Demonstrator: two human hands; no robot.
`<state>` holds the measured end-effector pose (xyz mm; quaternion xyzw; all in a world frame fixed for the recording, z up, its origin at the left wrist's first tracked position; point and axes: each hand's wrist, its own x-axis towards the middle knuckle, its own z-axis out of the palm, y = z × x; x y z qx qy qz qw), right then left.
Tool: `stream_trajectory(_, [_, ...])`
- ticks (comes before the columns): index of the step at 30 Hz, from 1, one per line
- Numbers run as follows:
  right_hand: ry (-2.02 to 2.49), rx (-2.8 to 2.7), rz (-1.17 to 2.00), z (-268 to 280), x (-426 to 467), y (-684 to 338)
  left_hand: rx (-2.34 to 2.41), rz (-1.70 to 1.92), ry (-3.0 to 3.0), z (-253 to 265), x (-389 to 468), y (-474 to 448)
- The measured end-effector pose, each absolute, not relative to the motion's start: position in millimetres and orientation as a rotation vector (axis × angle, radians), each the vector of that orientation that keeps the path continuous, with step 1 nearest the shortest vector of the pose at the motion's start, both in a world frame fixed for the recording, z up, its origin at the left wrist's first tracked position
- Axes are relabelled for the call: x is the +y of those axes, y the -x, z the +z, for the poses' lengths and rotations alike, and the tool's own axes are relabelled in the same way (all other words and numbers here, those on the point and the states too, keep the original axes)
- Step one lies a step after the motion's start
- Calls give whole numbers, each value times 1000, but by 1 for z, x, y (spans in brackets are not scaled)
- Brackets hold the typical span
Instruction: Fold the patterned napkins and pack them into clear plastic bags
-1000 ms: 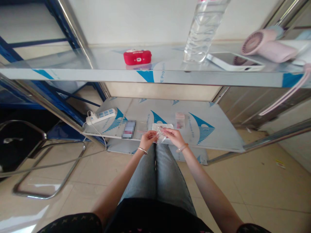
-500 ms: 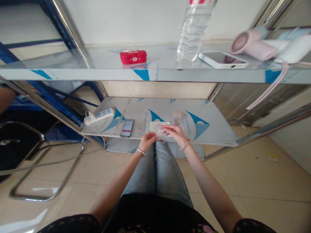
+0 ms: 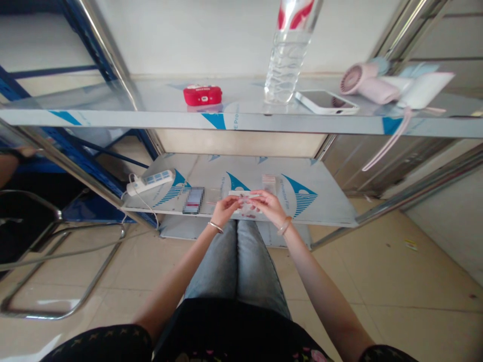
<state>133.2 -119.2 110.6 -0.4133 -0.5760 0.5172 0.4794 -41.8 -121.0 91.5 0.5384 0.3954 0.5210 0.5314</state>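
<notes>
The left hand (image 3: 226,207) and right hand (image 3: 268,205) meet over the near edge of the lower shelf (image 3: 324,211), fingers pinched narrow on a small clear plastic bag (image 3: 246,206) between them; its contents are too small to make out. Just beyond lies a white tray (image 3: 241,193), partly hidden by the hands. A stack of small packets (image 3: 269,179) sits farther back, right of the tray. To the left are a pixelated flat rectangle (image 3: 193,200) and, farther left, a white power strip (image 3: 151,182). The upper shelf (image 3: 151,95) holds a red case (image 3: 203,95), an upright water bottle (image 3: 284,65), a white phone (image 3: 327,102) and, rightmost of these, a pink handheld fan (image 3: 372,85).
</notes>
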Motion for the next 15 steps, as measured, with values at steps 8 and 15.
stream_trajectory(8, [1062, -1259, 1244, 105, -124, -137, 988, 1269, -1283, 99, -111, 39])
stream_trajectory(15, [1107, -1218, 1199, 105, -128, -132, 1050, 1323, -1247, 89, -107, 47])
